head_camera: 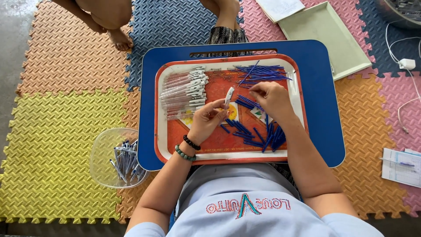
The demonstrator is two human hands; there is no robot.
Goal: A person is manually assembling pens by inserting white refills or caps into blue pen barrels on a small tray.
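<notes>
Pale blue shirt fills the bottom edge, a strip of glittery lettering across its chest; both bare forearms reach forward from it over a red tray with a white rim, which sits on a blue lap table.

Left hand, with two bead bracelets at the wrist, is curled nearly closed — thumb and fingertips pinch a small white pen cap held upright above the tray's middle. Right hand lies just beside it, palm down, fingers bent together over loose blue refills; whether it actually grips one cannot be told.

More blue refills lie in a bundle at the tray's far right corner, and the loose ones are scattered between the hands and the near rim. On the tray's left side a neat row of clear pen barrels with white caps lies side by side. A small yellow and white printed picture shows on the tray floor under the left hand's fingers.

Left of the table, on yellow foam mat tiles, stands a clear plastic bowl holding finished pens. Beyond the table lie a pale green tray and a white paper sheet on pink tiles; a lined paper pad rests at the right, near a white cable and plug. Another person's bare foot rests on the mat at top left
</notes>
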